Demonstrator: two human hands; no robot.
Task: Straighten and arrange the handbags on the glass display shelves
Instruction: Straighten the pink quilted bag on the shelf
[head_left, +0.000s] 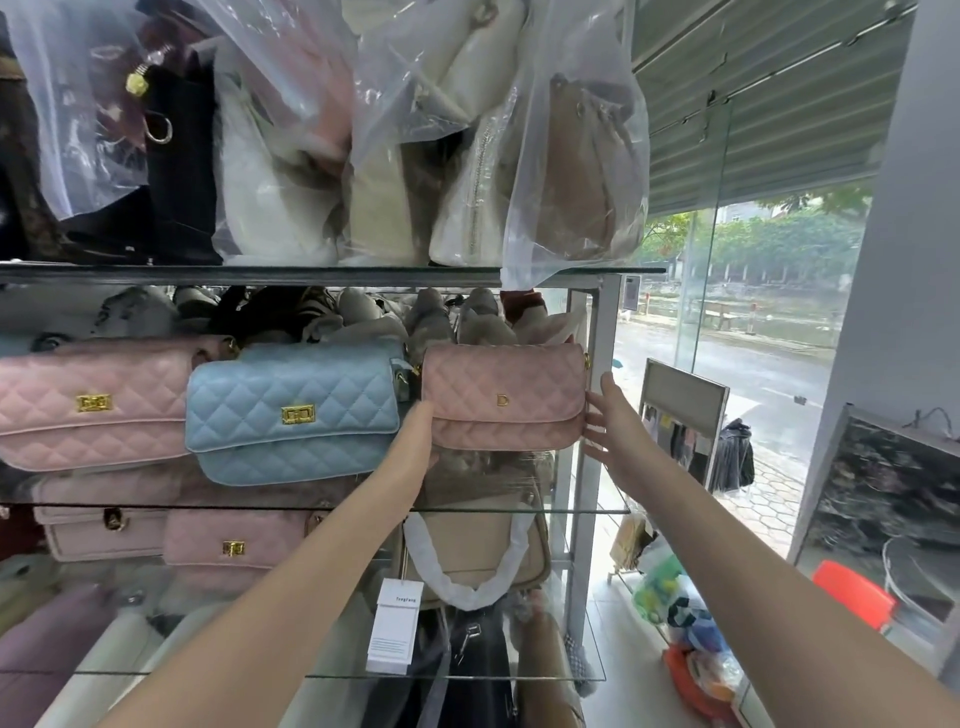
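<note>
A small pink quilted handbag (501, 395) with a gold letter clasp is held upright at the right end of the middle glass shelf (582, 511). My left hand (415, 441) grips its lower left corner. My right hand (613, 415) presses against its right side, fingers spread along the edge. Left of it sits a light blue quilted handbag (291, 410) with a gold clasp, tilted slightly. A larger pink quilted handbag (88, 405) lies further left, partly behind the blue one.
The top shelf (311, 273) carries several bags wrapped in clear plastic (571, 156). Below stand a beige bag (478, 551) with a wrapped handle and white tag, and more pink bags (234, 545). A metal post (597, 415) edges the rack; a glass storefront is on the right.
</note>
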